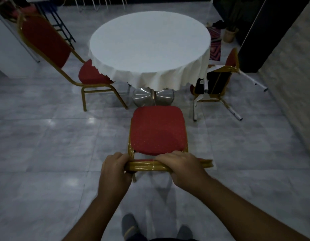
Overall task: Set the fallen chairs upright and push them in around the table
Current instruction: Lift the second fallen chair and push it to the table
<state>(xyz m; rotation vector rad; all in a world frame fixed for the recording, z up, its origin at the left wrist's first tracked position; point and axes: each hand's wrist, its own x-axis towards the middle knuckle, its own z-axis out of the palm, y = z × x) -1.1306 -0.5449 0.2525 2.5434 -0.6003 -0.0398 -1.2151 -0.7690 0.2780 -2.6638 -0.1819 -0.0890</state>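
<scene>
A red-cushioned chair with a gold frame (157, 129) stands upright directly in front of me, its seat facing the round table (150, 47) with a white cloth. My left hand (116, 169) and my right hand (183, 167) both grip the top rail of its backrest. A second red chair (96, 73) stands upright at the table's left, its seat partly under the cloth. At the table's right a third chair (218, 80) lies on its side, legs pointing toward the right and toward me.
The table's chrome pedestal base (153, 97) sits just beyond the held chair. A stone wall (290, 84) runs along the right. A white panel (9, 54) stands at the left, with more furniture legs at the back. The floor is glossy grey tile.
</scene>
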